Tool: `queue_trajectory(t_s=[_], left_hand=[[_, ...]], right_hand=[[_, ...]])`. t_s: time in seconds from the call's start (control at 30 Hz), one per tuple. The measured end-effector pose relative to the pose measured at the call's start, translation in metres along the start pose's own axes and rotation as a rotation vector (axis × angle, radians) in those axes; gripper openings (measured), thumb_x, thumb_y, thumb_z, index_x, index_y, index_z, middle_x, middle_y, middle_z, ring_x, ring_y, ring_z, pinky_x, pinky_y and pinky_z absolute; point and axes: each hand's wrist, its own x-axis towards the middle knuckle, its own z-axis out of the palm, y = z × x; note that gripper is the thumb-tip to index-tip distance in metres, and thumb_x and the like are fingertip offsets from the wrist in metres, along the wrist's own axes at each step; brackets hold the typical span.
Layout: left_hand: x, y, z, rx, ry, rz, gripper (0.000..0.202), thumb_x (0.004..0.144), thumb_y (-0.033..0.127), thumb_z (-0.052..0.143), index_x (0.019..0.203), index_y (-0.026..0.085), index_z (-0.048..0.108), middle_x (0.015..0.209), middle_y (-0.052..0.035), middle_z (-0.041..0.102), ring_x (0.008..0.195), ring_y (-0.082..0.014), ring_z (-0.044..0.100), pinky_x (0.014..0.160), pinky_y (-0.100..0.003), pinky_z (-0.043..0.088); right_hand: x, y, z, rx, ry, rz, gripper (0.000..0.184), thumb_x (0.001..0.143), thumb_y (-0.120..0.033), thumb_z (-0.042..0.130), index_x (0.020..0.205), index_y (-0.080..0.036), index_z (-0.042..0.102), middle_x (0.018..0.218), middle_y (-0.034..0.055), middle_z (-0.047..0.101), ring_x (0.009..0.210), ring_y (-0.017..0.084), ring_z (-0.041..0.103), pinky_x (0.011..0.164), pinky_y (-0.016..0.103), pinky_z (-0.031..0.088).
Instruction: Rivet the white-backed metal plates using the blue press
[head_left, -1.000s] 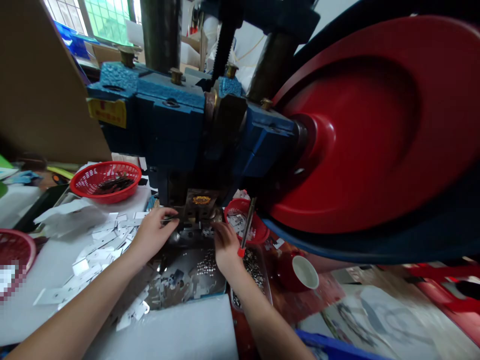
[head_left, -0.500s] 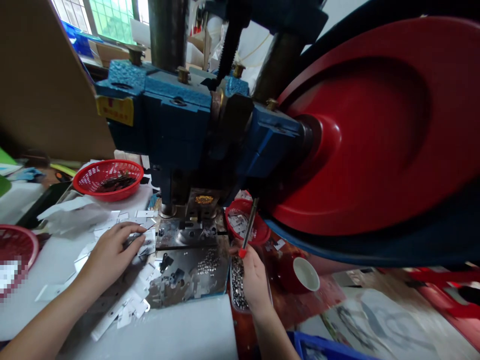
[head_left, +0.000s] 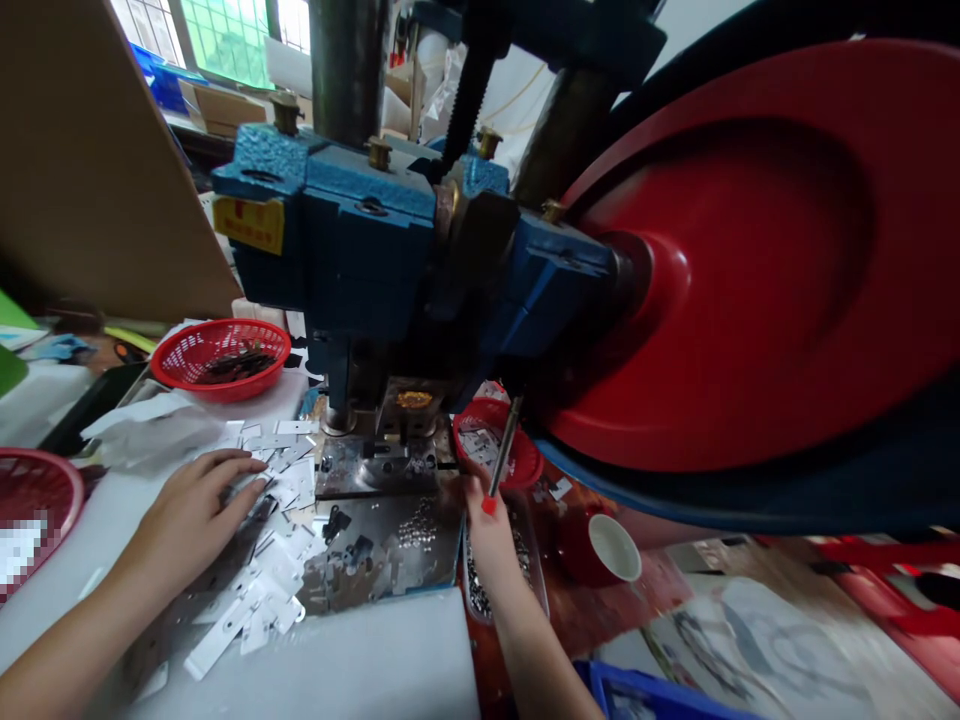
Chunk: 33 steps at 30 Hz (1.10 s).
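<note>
My left hand (head_left: 191,510) lies on a scatter of small flat silvery metal plates (head_left: 277,560) left of the press, fingers stretched out over them. My right hand (head_left: 487,530) is over a clear tray of tiny silver parts (head_left: 517,575), just right of the press die (head_left: 375,465); its fingers are curled and mostly hidden. A thin rod with a red tip (head_left: 499,460) stands in front of that hand. The blue punch press (head_left: 360,250) rises above the die, its big red flywheel (head_left: 750,260) at the right.
A red mesh basket (head_left: 221,358) with dark parts sits at the back left, another red basket (head_left: 37,510) at the far left, a third (head_left: 525,460) behind the rod. A red cup (head_left: 600,545) stands right of the tray. White foam (head_left: 360,660) covers the near edge.
Both hands have drawn back from the die. My left hand moved left and down onto the loose plates; my right hand shifted right to the tray of tiny parts.
</note>
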Motion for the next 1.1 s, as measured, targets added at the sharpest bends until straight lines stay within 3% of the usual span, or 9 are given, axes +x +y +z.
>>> queue_trajectory(t_s=[0.17, 0.3, 0.43, 0.53, 0.63, 0.73, 0.83, 0.97, 1.1], left_hand=[[0.012, 0.011, 0.012, 0.049, -0.144, 0.105, 0.045, 0.080, 0.052, 0.048, 0.113, 0.024, 0.064, 0.125, -0.0109, 0.056, 0.114, -0.0299, 0.052, 0.099, -0.044, 0.038], [0.022, 0.017, 0.022, 0.096, -0.213, 0.124, 0.059, 0.072, 0.052, 0.057, 0.121, 0.019, 0.059, 0.136, -0.0159, 0.049, 0.124, -0.0365, 0.043, 0.102, -0.050, 0.034], [0.025, 0.017, 0.025, 0.076, -0.214, 0.120, 0.059, 0.067, 0.049, 0.062, 0.118, 0.017, 0.059, 0.135, -0.0166, 0.049, 0.124, -0.0361, 0.044, 0.101, -0.048, 0.035], [0.022, 0.019, 0.021, 0.019, -0.193, 0.110, 0.049, 0.068, 0.047, 0.063, 0.109, 0.020, 0.059, 0.122, -0.0136, 0.058, 0.114, -0.0332, 0.052, 0.093, -0.044, 0.041], [0.016, 0.026, 0.013, -0.080, -0.204, -0.012, 0.034, 0.073, 0.046, 0.057, 0.099, 0.024, 0.059, 0.098, -0.0067, 0.068, 0.090, -0.0278, 0.063, 0.074, -0.037, 0.048], [0.008, 0.036, 0.005, -0.271, -0.181, -0.211, 0.033, 0.074, 0.050, 0.056, 0.096, 0.026, 0.061, 0.085, -0.0019, 0.070, 0.074, -0.0237, 0.065, 0.062, -0.032, 0.047], [0.002, 0.052, 0.000, -0.636, -0.154, -0.377, 0.039, 0.069, 0.052, 0.063, 0.096, 0.023, 0.064, 0.084, -0.0023, 0.071, 0.075, -0.0222, 0.065, 0.067, -0.032, 0.050], [-0.002, 0.072, -0.002, -1.061, -0.201, -0.571, 0.039, 0.064, 0.047, 0.072, 0.092, 0.020, 0.068, 0.087, -0.0050, 0.073, 0.076, -0.0207, 0.067, 0.074, -0.033, 0.054], [-0.003, 0.079, 0.001, -1.198, -0.194, -0.653, 0.036, 0.062, 0.040, 0.076, 0.090, 0.019, 0.070, 0.088, -0.0065, 0.073, 0.075, -0.0198, 0.068, 0.074, -0.033, 0.056]], right_hand=[[0.032, -0.015, 0.041, -0.314, -0.186, -0.142, 0.033, 0.081, -0.045, 0.057, 0.100, -0.019, 0.067, 0.102, 0.0091, 0.069, 0.097, 0.024, 0.062, 0.086, 0.036, 0.046], [0.046, -0.020, 0.060, -0.506, -0.243, -0.116, 0.021, 0.076, -0.034, 0.063, 0.089, -0.020, 0.068, 0.086, 0.0053, 0.069, 0.083, 0.022, 0.062, 0.077, 0.033, 0.045], [0.044, -0.013, 0.042, -0.261, -0.049, -0.060, 0.020, 0.075, -0.037, 0.059, 0.074, -0.018, 0.063, 0.066, 0.0001, 0.061, 0.063, 0.016, 0.058, 0.062, 0.028, 0.044], [0.032, -0.011, 0.017, -0.105, 0.094, -0.082, 0.032, 0.082, -0.043, 0.050, 0.098, -0.018, 0.061, 0.082, 0.0027, 0.065, 0.071, 0.016, 0.061, 0.066, 0.028, 0.047], [0.010, -0.013, 0.007, -0.131, 0.127, -0.152, 0.034, 0.085, -0.037, 0.051, 0.114, -0.019, 0.057, 0.096, 0.0055, 0.067, 0.085, 0.017, 0.062, 0.077, 0.031, 0.047], [-0.011, -0.016, 0.021, -0.482, -0.192, -0.234, 0.019, 0.086, -0.027, 0.051, 0.094, -0.022, 0.068, 0.089, 0.0040, 0.070, 0.087, 0.018, 0.063, 0.080, 0.030, 0.045], [-0.021, -0.014, 0.044, -0.873, -0.475, -0.364, 0.016, 0.086, -0.023, 0.055, 0.085, -0.025, 0.070, 0.083, 0.0025, 0.071, 0.081, 0.018, 0.063, 0.076, 0.028, 0.042], [-0.022, -0.007, 0.061, -1.154, -0.501, -0.509, 0.010, 0.084, -0.026, 0.059, 0.082, -0.024, 0.069, 0.074, 0.0026, 0.069, 0.076, 0.019, 0.060, 0.072, 0.030, 0.037], [-0.025, -0.007, 0.062, -1.140, -0.469, -0.524, 0.006, 0.080, -0.023, 0.062, 0.077, -0.023, 0.066, 0.075, 0.0022, 0.069, 0.078, 0.020, 0.058, 0.072, 0.032, 0.033]])
